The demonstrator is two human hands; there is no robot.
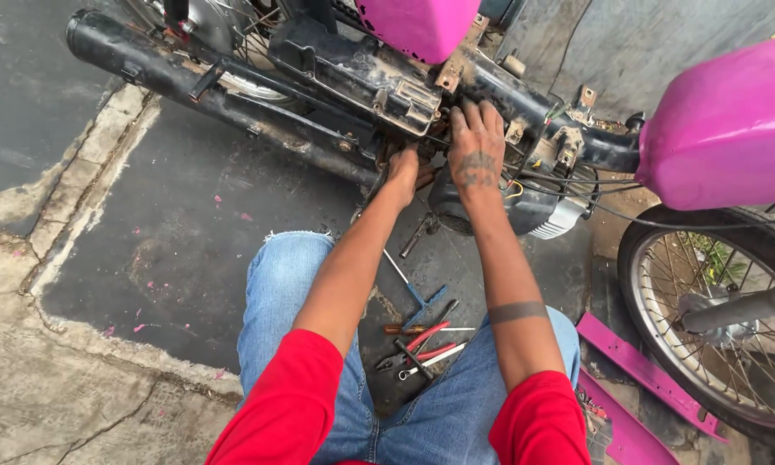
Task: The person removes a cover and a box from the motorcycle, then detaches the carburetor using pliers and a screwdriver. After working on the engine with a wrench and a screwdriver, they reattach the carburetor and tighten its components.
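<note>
Motorcycle frame (491, 82), black and grimy, runs across the top of the view, just above the engine (525, 211). Both your hands are up in the gap between them. Your right hand (476, 151) lies flat on the frame, fingers spread and pressed against the metal, not closed around anything. Your left hand (402, 168) is tucked in below the frame next to the right one; fingers are hidden in the parts, so can't tell whether it's closed on anything. Loose cables (568, 185) trail right of the right hand. Exhaust pipe (189, 77) runs off to the upper left. Pink tank (723, 129) at right, spoked wheel (723, 327) under it. On the ground between your knees: red-handled pliers (418, 344), a blue T-handle tool (418, 297), a screwdriver (413, 329). Pink panels (637, 370) lie by the wheel.
</note>
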